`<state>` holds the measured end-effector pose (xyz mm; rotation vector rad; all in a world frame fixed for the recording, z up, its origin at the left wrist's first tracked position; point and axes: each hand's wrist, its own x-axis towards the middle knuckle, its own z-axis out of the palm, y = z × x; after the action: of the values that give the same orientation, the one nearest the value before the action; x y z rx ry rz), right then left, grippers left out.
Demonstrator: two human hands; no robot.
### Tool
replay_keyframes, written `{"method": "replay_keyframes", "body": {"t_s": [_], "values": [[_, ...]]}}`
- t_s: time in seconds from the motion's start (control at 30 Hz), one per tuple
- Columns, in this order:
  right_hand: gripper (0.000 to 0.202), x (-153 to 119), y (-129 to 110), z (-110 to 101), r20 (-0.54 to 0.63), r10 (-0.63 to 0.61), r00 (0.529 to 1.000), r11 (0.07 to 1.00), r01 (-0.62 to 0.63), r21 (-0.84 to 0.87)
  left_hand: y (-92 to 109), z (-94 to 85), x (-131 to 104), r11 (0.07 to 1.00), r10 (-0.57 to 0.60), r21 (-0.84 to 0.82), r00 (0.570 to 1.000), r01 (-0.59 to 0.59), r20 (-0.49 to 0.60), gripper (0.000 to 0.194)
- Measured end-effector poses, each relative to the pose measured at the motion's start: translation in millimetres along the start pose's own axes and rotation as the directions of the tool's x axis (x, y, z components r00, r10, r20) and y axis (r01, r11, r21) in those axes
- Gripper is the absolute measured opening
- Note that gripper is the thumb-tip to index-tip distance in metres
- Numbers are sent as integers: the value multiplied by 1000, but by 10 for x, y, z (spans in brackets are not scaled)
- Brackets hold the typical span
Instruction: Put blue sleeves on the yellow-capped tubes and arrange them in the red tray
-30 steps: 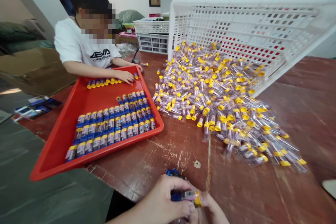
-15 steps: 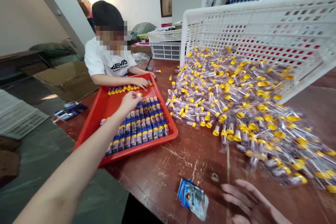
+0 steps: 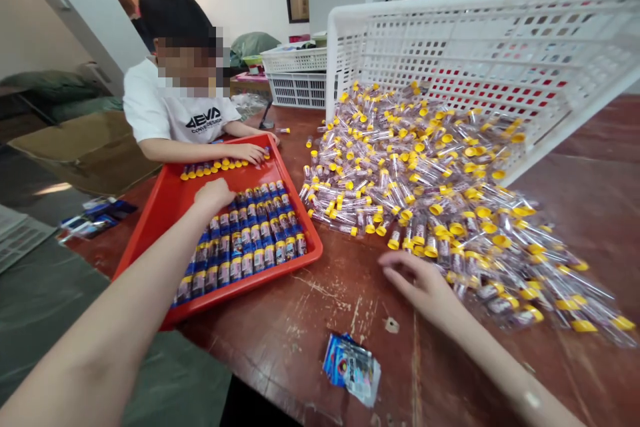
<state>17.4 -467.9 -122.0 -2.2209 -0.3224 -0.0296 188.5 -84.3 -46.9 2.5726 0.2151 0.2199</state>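
Note:
My left hand (image 3: 214,195) is over the red tray (image 3: 167,200), its fingers curled down behind the back row of filled tubes. Whatever those fingers hold is hidden. Rows of small clear tubes with yellow caps and blue-and-printed contents (image 3: 260,230) lie side by side in the near part of the tray. My right hand (image 3: 417,280) is just above the table at the near edge of a heap of yellow-capped clear tubes (image 3: 400,177). Its fingers are bent and apart from the thumb, with nothing between them. Below it rests a small stack of blue and silver packets (image 3: 352,368).
Across the tray a person in a white shirt (image 3: 175,110) has a hand (image 3: 250,152) on another row of capped tubes. A tipped white basket (image 3: 450,33) stands behind the heap. More packets (image 3: 97,217) lie at the table's left edge. White crates (image 3: 297,88) stand farther back.
My left hand has moved from holding up a yellow-capped tube down to the tray's rows. My right hand has moved forward from beside the packets to the heap's edge. The view has shifted slightly.

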Motion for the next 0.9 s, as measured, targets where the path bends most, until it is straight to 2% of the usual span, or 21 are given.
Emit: {"method": "replay_keyframes", "body": {"t_s": [0.07, 0.1, 0.13, 0.17, 0.2, 0.23, 0.27, 0.3, 0.33, 0.37, 0.43, 0.53, 0.6, 0.7, 0.73, 0.83, 0.87, 0.9], "values": [[26, 413, 32, 144, -9, -34, 999, 991, 33, -129, 190, -7, -260, 993, 95, 75, 995, -92, -35, 22], [25, 576, 54, 230, -15, -40, 999, 982, 37, -184, 288, 28, -479, 978, 182, 110, 983, -178, -27, 21], [23, 704, 75, 315, -22, -39, 999, 973, 33, -231, 377, 93, -759, 950, 288, 128, 958, -285, -7, 21], [22, 796, 93, 393, -31, -38, 999, 963, 28, -269, 449, 189, -1088, 902, 409, 133, 911, -411, 48, 20], [21, 852, 107, 459, -40, -36, 999, 954, 22, -298, 497, 310, -1448, 722, 663, 130, 733, -679, 152, 24], [20, 876, 116, 506, -47, -35, 998, 948, 19, -319, 519, 448, -1813, 531, 823, 91, 538, -843, 183, 27], [19, 871, 124, 534, -53, -37, 998, 943, 17, -332, 515, 592, -2160, 390, 892, 60, 394, -919, 222, 22], [18, 842, 131, 541, -59, -38, 998, 941, 16, -337, 490, 728, -2464, 316, 916, 43, 316, -948, 248, 17], [17, 792, 140, 528, -65, -38, 997, 942, 14, -335, 449, 846, -2709, 297, 907, 55, 299, -953, 296, 15], [17, 725, 150, 499, -71, -35, 997, 945, 10, -327, 401, 941, -2888, 281, 902, 59, 285, -958, 325, 15], [16, 553, 178, 405, -88, -22, 996, 958, -4, -286, 311, 1050, -3060, 285, 893, 65, 290, -956, 345, 17], [16, 224, 219, 230, -121, 15, 993, 987, -34, -158, 243, 1090, -3031, 316, 890, 13, 301, -949, 343, 10], [17, -29, 235, 120, -137, 42, 990, 998, -49, -45, 233, 1109, -2973, 400, 859, -51, 355, -915, 370, 5], [20, -428, 240, -11, -147, 86, 985, 992, -71, 103, 229, 1156, -2944, 583, 767, -125, 492, -803, 412, 16], [21, -557, 237, -42, -155, 101, 983, 988, -81, 131, 230, 1165, -2947, 622, 739, -137, 519, -771, 430, 17], [24, -898, 201, -88, -168, 211, 963, 954, -165, 250, 269, 1128, -2944, 681, 692, -197, 532, -705, 488, 14], [25, -991, 176, -86, -159, 265, 951, 925, -205, 320, 297, 1097, -2932, 718, 665, -230, 549, -657, 506, 14], [26, -1074, 141, -76, -148, 323, 935, 884, -242, 400, 330, 1062, -2914, 773, 616, -262, 586, -578, 526, 14]]}}
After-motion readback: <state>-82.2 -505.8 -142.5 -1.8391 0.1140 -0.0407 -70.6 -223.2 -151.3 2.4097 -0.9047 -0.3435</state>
